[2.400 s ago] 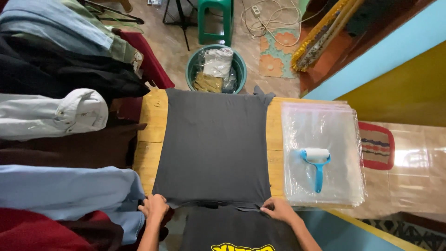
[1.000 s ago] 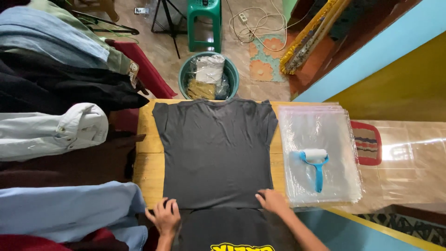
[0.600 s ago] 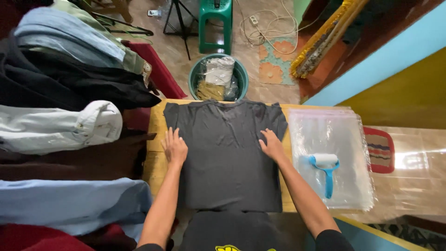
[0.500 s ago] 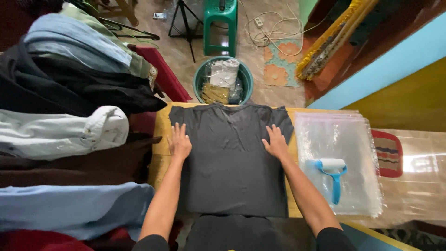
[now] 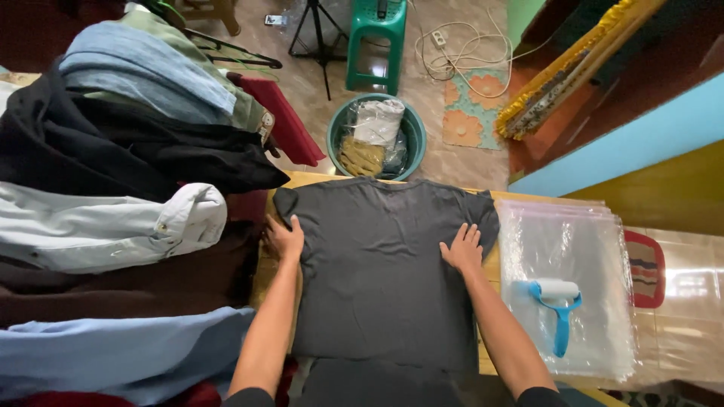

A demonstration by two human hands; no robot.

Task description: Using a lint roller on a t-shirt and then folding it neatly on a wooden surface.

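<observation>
A dark grey t-shirt [image 5: 381,256] lies spread flat on a wooden table [image 5: 264,264], collar end towards the far edge, both short sleeves out to the sides. My left hand [image 5: 285,240] rests flat at the shirt's left edge just below the left sleeve, fingers apart. My right hand [image 5: 462,249] lies flat on the shirt near the right sleeve, fingers spread. Neither hand holds anything.
A stack of clear plastic bags [image 5: 569,286] lies at the table's right with a blue-handled lint roller [image 5: 558,309] on top. Piled clothes [image 5: 113,203] crowd the left side. A green basin [image 5: 377,139] with bagged items and a green stool [image 5: 377,38] stand on the floor beyond.
The shirt was pulled towards me and laid out with sleeves showing. Both hands left its near hem and moved up to press near the sleeves, then slid outward to the edges.
</observation>
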